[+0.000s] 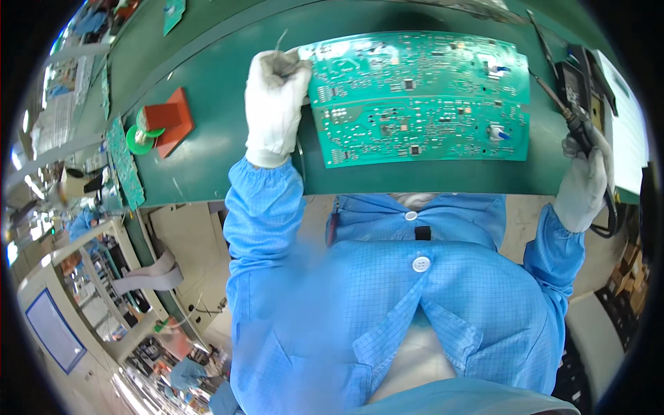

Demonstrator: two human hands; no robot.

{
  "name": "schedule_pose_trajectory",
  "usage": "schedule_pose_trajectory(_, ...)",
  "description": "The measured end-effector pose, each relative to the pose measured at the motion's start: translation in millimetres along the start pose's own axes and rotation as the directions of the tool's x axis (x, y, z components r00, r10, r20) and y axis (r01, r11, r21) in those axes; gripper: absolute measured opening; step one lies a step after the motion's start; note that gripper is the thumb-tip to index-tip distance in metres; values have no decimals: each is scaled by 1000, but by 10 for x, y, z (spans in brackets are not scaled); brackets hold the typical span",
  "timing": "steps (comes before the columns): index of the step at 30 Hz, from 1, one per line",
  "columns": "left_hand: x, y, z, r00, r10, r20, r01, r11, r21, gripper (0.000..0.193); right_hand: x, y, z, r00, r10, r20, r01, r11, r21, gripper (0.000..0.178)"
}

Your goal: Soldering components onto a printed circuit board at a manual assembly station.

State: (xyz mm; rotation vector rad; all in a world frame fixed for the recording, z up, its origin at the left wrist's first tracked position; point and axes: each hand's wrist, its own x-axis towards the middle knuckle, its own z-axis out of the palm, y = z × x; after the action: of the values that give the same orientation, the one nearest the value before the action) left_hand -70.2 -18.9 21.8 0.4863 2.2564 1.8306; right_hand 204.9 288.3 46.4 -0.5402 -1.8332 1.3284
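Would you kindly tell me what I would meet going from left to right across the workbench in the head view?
Narrow green circuit board, orange-red stand, left gloved hand, green circuit board panel, right gloved hand gripping a soldering iron, white sheet.

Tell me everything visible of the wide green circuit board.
The wide green circuit board looks thin and glossy, with a lengthwise seam between two halves. Each bears tiny components, a dark square chip and, at right, a white part with a blue end. It faces component side up, on or just above the green tabletop; the white-gloved left hand apparently touches its upper-left corner.
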Motion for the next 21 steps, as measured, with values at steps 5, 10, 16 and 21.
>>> schedule_pose_trajectory(5, 4, -137, -55, 999, 42, 0, -42, 999, -2, 26, 190, -141, -424, 962, -26, -273, -11, 991, -133, 29)
schedule_pose_trajectory(10, -43, -17, -110, 998, 36, -44, -28, 984, 175, 25, 518, -240, -728, 871, -111, -478, -77, 931, -356, 32)
schedule_pose_trajectory(16, -56, 34, -1, 997, 47, -69, -46, 999, 25, 26, 915, 14, -1256, 880, 104, -463, -304, 873, -382, 31)
schedule_pose_trajectory(21, -100, 107, 52, 993, 80, -81, -84, 995, -48, 24, 1120, 793, -1430, 997, 4, 75, 72, 261, -963, 48)
